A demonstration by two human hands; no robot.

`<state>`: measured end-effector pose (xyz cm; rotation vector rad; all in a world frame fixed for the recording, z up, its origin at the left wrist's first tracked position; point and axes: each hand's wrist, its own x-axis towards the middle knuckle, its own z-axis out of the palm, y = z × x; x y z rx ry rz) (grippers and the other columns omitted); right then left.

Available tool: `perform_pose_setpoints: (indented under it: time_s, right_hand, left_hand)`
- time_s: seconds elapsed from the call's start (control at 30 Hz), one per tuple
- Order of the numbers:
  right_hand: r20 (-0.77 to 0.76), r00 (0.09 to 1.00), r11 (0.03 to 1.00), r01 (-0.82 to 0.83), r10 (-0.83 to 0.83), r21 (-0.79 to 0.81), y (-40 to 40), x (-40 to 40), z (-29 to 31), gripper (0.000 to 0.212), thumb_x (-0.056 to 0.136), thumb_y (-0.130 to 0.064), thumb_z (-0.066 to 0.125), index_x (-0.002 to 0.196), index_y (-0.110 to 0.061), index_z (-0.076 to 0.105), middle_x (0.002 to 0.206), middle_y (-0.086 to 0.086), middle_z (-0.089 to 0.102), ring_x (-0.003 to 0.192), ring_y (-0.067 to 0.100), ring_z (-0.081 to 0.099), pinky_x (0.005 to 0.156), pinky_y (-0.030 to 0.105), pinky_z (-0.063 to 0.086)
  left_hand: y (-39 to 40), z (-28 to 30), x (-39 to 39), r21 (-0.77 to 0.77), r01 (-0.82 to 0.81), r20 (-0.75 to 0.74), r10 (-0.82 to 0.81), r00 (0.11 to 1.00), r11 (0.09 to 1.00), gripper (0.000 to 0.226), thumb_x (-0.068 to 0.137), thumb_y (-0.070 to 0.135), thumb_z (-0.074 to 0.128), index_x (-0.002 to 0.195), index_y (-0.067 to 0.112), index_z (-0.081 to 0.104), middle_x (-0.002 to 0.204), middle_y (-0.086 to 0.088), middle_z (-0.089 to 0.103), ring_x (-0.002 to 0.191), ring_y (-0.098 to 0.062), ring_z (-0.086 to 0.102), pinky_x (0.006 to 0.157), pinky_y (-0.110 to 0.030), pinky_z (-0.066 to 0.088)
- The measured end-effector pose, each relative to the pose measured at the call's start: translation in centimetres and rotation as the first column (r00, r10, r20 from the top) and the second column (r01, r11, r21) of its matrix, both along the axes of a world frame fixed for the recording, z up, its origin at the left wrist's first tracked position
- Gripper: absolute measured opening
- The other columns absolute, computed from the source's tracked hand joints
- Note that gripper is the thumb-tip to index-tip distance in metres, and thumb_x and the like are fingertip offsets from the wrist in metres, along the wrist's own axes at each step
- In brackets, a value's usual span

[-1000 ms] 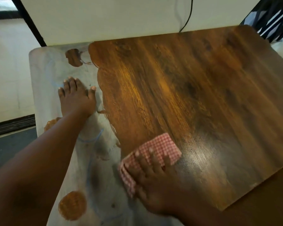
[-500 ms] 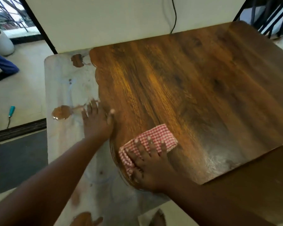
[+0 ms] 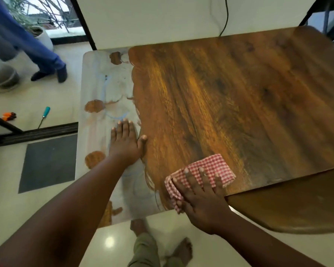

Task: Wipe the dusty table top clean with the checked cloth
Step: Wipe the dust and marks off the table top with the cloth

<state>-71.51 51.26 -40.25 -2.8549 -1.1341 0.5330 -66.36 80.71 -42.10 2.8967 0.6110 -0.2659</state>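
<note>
The wooden table top (image 3: 229, 105) is brown and shiny across its right and middle. A pale dusty strip (image 3: 104, 89) covers its left side, with a few brown bare patches in it. The red-and-white checked cloth (image 3: 210, 166) lies folded near the table's front edge. My right hand (image 3: 201, 201) presses flat on the cloth, fingers spread over it. My left hand (image 3: 126, 141) rests flat and open on the dusty strip, right at the border with the clean wood.
Another person's legs in blue trousers (image 3: 37, 51) stand on the floor at the far left. A teal-handled screwdriver (image 3: 43, 116) lies on the floor beside a dark mat (image 3: 48, 162). A brown chair seat (image 3: 297, 205) sits under the table's front right. My bare feet (image 3: 141, 226) show below.
My right hand and the cloth have slid toward the front edge and rightward. My left hand has shifted nearer along the dusty strip. The view has pulled back, showing more floor.
</note>
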Motion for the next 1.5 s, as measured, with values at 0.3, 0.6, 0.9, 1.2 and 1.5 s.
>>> perform_pose_setpoints:
  time_s: [0.3, 0.6, 0.9, 1.2, 1.5]
  right_hand:
    - [0.001, 1.0, 0.996, -0.008, 0.008, 0.093, 3.7, -3.4, 0.2, 0.057, 0.096, -0.053, 0.03, 0.15, -0.043, 0.018, 0.157, 0.0, 0.021, 0.142, 0.04, 0.02, 0.106, 0.064, 0.004]
    - [0.034, 0.958, 0.958, 0.286, -0.285, -0.012, 3.8, -2.3, -0.2, 0.061, 0.089, -0.062, 0.003, 0.147, -0.048, -0.01, 0.157, -0.007, -0.013, 0.146, 0.034, -0.004, 0.109, 0.06, -0.007]
    - [-0.024, 0.955, 0.954, 0.298, -0.297, 0.034, 12.2, -8.1, -0.2, 0.057, 0.096, -0.059, 0.009, 0.149, -0.045, -0.002, 0.158, -0.003, -0.007, 0.143, 0.034, -0.006, 0.11, 0.06, -0.011]
    - [0.004, 0.923, 0.921, 0.383, -0.384, -0.069, 8.9, -7.5, 0.6, 0.054, 0.089, -0.065, -0.004, 0.14, -0.056, -0.022, 0.153, -0.01, -0.023, 0.144, 0.031, -0.016, 0.11, 0.057, -0.016]
    - [-0.053, 0.974, 0.976, 0.218, -0.218, -0.014, 14.4, -10.5, 0.0, 0.052, 0.095, -0.06, 0.004, 0.144, -0.054, -0.014, 0.157, -0.005, -0.01, 0.141, 0.038, -0.015, 0.104, 0.062, -0.022]
  left_hand:
    - [0.0, 0.0, -0.3, 0.0, 0.013, 0.014, -0.013, 1.0, 1.0, 0.076, 0.097, 0.057, 0.008, 0.151, 0.006, -0.005, 0.16, -0.013, -0.009, 0.147, -0.026, -0.013, 0.118, -0.042, -0.009]
    - [0.3, 0.1, -0.3, -0.079, 0.029, 0.039, -0.026, 0.999, 0.996, 0.078, 0.096, 0.059, 0.009, 0.152, 0.005, -0.002, 0.16, -0.015, -0.008, 0.147, -0.028, -0.011, 0.118, -0.043, -0.008]
    - [4.4, 1.1, -0.6, -0.215, 0.276, -0.111, -0.304, 0.946, 0.937, 0.089, 0.091, 0.07, 0.011, 0.15, 0.009, -0.014, 0.158, -0.011, -0.021, 0.145, -0.025, -0.021, 0.115, -0.04, -0.013]
    - [5.1, 0.7, -0.5, -0.19, 0.356, -0.147, -0.385, 0.911, 0.915, 0.09, 0.09, 0.071, 0.011, 0.148, 0.008, -0.02, 0.157, -0.012, -0.026, 0.143, -0.026, -0.025, 0.113, -0.039, -0.017]
    - [5.0, 1.3, -0.5, -0.197, 0.347, -0.177, -0.382, 0.907, 0.917, 0.088, 0.091, 0.07, 0.01, 0.148, 0.008, -0.02, 0.156, -0.012, -0.028, 0.143, -0.026, -0.026, 0.112, -0.039, -0.019]
